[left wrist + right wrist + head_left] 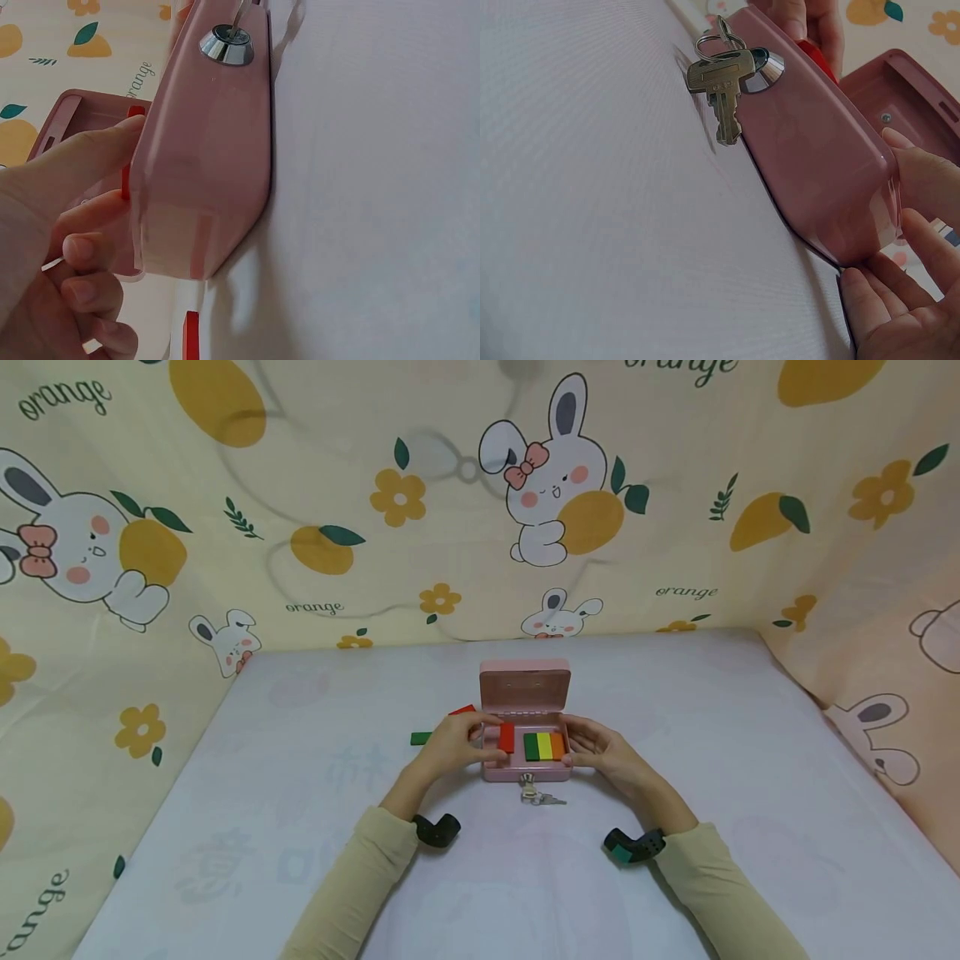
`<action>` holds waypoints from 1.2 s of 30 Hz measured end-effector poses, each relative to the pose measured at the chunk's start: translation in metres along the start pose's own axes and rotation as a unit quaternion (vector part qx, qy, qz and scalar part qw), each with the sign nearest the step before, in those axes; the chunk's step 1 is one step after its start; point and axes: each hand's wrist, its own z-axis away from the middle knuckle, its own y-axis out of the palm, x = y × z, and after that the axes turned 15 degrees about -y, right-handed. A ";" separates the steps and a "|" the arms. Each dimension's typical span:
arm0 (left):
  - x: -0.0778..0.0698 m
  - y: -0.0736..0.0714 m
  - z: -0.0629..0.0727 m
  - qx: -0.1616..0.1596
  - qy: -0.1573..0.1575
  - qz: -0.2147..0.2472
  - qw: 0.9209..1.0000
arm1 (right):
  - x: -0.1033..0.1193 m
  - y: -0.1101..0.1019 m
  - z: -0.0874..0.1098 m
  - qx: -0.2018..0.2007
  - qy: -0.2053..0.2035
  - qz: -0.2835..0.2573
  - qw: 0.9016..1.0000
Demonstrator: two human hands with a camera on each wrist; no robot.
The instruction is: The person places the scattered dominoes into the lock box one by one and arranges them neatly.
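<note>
A small pink metal lockbox (497,774) stands on the table with its lid (525,687) raised. Between thumb and fingers, my left hand (447,746) pinches a red block (507,737) upright over the box's left part. The left wrist view shows this block partly behind the box's rim. At the right wall, my right hand (613,758) holds the box, its thumb at the rim and other fingers against the side and lower edge. Green, yellow and orange blocks (545,747) sit side by side inside, on the right.
Left of the box lie a green block (421,738) and another red piece (462,710), both partly hidden by my left hand. Keys (724,86) hang on a ring from the front lock (227,46). A patterned cloth (450,552) rises behind the white table (525,877).
</note>
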 end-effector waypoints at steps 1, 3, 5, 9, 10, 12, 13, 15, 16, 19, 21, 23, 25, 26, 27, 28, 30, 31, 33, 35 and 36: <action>0.000 0.001 0.000 0.001 -0.002 0.000 1.000 | 0.000 0.000 0.000 0.000 0.001 0.000 1.000; -0.001 0.001 -0.001 0.004 -0.008 -0.001 1.000 | 0.000 0.000 0.001 0.002 -0.001 -0.001 1.000; -0.001 0.002 -0.001 0.005 -0.012 -0.002 1.000 | 0.000 0.000 0.001 0.004 -0.002 -0.003 1.000; -0.002 0.004 -0.001 0.003 -0.009 -0.012 1.000 | 0.000 0.000 0.002 0.007 -0.003 -0.001 1.000; -0.002 0.005 -0.002 0.002 -0.008 -0.014 1.000 | 0.000 0.000 0.002 0.007 -0.003 0.000 1.000; -0.002 0.006 -0.002 0.002 -0.007 -0.020 1.000 | 0.000 0.000 0.002 0.008 -0.003 0.001 1.000; -0.003 0.007 -0.002 0.002 -0.008 -0.021 1.000 | 0.001 0.000 0.002 0.007 -0.003 0.000 1.000; -0.003 0.008 -0.003 0.002 -0.008 -0.026 1.000 | 0.001 0.000 0.002 0.006 -0.004 -0.005 1.000; -0.004 0.008 -0.004 0.001 -0.008 -0.028 1.000 | 0.001 0.000 0.002 0.006 -0.005 -0.008 1.000; -0.004 0.009 -0.005 0.000 -0.001 -0.029 1.000 | 0.001 0.000 0.002 0.006 -0.008 -0.012 1.000; -0.004 0.011 -0.006 -0.001 0.006 -0.029 1.000 | 0.001 0.000 0.002 0.007 -0.010 -0.006 1.000; -0.004 0.012 -0.007 -0.001 0.013 -0.029 0.999 | 0.000 0.000 0.002 0.010 -0.013 -0.001 1.000; -0.003 0.013 -0.008 -0.003 0.014 -0.033 0.999 | 0.000 0.000 0.001 0.012 -0.012 0.004 1.000; -0.003 0.014 -0.009 -0.004 0.014 -0.035 0.999 | 0.000 0.000 0.001 0.012 -0.013 0.004 1.000; -0.003 0.015 -0.009 -0.005 0.014 -0.036 0.999 | -0.001 0.000 0.001 0.012 -0.012 0.005 1.000; -0.002 0.016 -0.010 -0.007 0.012 -0.038 0.999 | -0.001 -0.001 0.001 0.012 -0.012 0.005 1.000; -0.002 0.017 -0.011 -0.009 0.006 -0.044 0.999 | -0.001 -0.001 0.001 0.011 -0.011 0.006 1.000; -0.003 0.017 -0.011 -0.010 0.004 -0.046 0.999 | -0.001 -0.001 0.001 0.011 -0.011 0.005 1.000; -0.003 0.018 -0.011 -0.011 0.001 -0.049 0.999 | -0.001 -0.001 0.002 0.011 -0.012 0.002 1.000; -0.004 0.019 -0.010 -0.011 -0.004 -0.054 0.998 | 0.000 -0.001 0.002 0.015 -0.018 -0.001 1.000; -0.005 0.019 -0.010 -0.011 -0.006 -0.055 0.998 | 0.000 -0.001 0.003 0.016 -0.019 -0.004 1.000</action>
